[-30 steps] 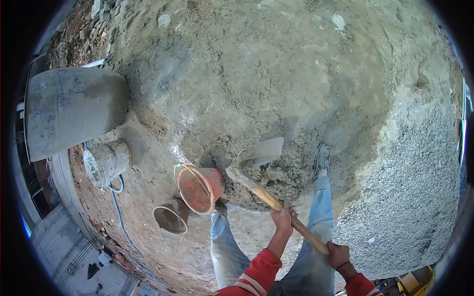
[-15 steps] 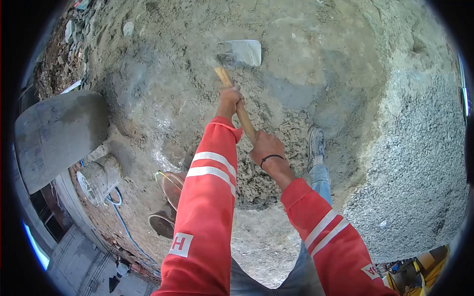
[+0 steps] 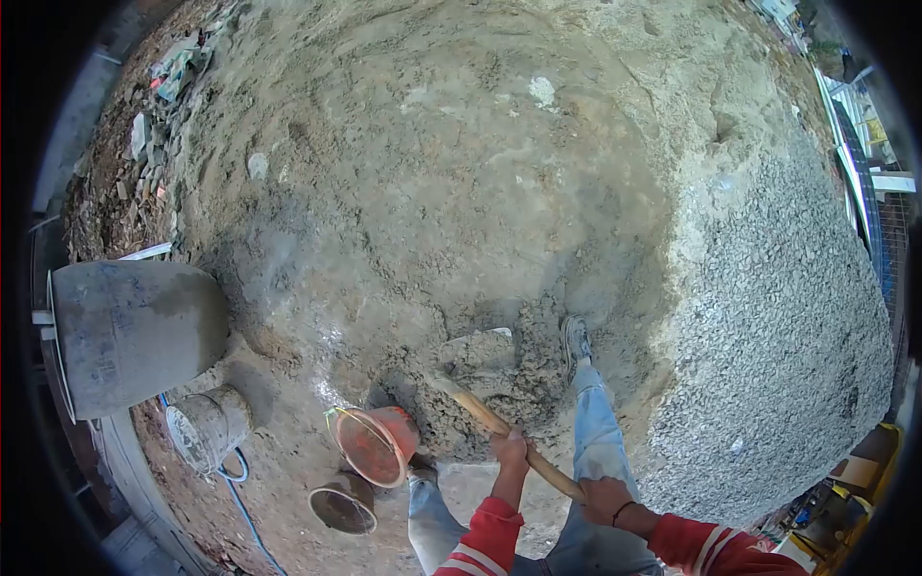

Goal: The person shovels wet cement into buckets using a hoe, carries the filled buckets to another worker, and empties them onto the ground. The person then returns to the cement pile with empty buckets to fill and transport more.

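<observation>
Both of my hands hold the wooden handle of a hoe [image 3: 480, 411]. My left hand [image 3: 509, 447] is closed round the middle of the handle. Lower and to the right, my right hand [image 3: 606, 500] grips it close to its near end. The hoe's blade lies in a heap of wet concrete mix [image 3: 533, 384] in front of my feet, and grey mix covers most of it. Only a pale edge of the blade shows clearly.
An orange bucket [image 3: 401, 429] and a dark bucket [image 3: 360, 492] stand left of my legs. Farther left are a whitish bucket [image 3: 230, 408], a large grey drum [image 3: 144, 336] and a blue hose [image 3: 252, 523]. A gravel pile [image 3: 778, 336] rises on the right.
The hoe has come back towards my feet, from the bare ground farther out into the mix. Both hands have moved down and nearer my body. The view has shifted too.
</observation>
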A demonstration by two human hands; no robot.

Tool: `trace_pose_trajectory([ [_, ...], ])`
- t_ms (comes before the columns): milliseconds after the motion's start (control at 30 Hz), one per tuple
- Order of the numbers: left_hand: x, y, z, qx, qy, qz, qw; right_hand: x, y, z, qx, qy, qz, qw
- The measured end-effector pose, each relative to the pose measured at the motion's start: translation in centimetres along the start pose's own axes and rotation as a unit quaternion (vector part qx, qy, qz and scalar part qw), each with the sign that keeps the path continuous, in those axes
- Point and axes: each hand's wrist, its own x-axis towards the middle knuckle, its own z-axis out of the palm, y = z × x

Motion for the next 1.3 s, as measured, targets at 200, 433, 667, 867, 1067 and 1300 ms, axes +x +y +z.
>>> trace_pose_trajectory([
  [200,-14.1,-5.2,4.6,-0.166,0.104,0.030,0.980,-6.1,10.8,-8.2,-0.147,-0.064,-0.069,0.985],
  [433,-16.6,0.2,-5.0,-0.260,0.001,0.037,0.965,-8.3,4.1,-6.3,-0.104,-0.046,-0.117,0.987],
  [667,7.7,3.8,-31.3,-0.328,0.207,-0.138,0.911,-6.6,-5.7,4.1,0.121,0.008,0.033,0.992],
  [867,17.2,2.0,-38.7,-0.196,0.293,0.001,0.936,-5.3,-9.0,13.3,0.124,0.041,0.134,0.982],
  [1067,15.7,-1.8,-44.3,-0.058,0.462,0.126,0.876,-5.4,-14.8,16.0,0.176,0.041,0.201,0.963],
  [1300,15.3,-7.1,-46.0,-0.244,0.167,-0.009,0.955,-5.7,-12.4,20.0,0.037,0.098,0.130,0.986],
])
